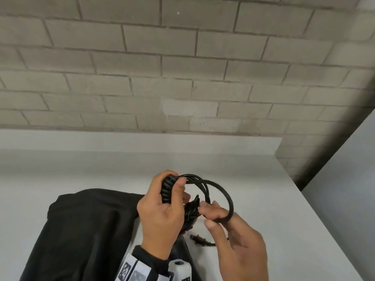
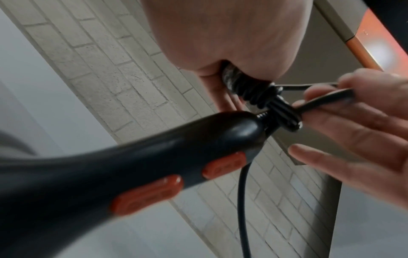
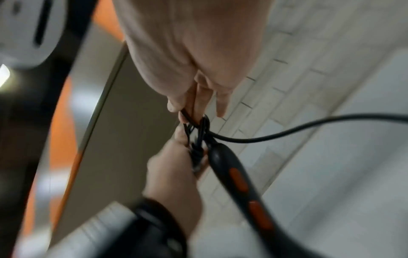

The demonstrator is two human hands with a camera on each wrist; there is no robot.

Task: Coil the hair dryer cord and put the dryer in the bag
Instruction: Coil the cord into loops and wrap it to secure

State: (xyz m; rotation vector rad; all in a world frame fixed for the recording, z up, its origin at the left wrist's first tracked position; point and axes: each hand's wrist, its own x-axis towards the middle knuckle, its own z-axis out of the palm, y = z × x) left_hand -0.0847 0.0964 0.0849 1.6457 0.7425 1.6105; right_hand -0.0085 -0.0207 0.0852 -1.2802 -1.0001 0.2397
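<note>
Fingers of the left hand [image 1: 160, 211] curl round the coiled cord [image 1: 205, 189]; the right hand [image 1: 229, 230] pinches one loop — dryer [image 2: 123, 167] apparently hangs below, mostly hidden overhead.

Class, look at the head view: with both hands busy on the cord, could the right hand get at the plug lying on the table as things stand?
Probably yes, once it lets go. The plug lies bare on the table just below the right hand, nothing covering it. But that hand pinches the cord, so it is not free now.
</note>
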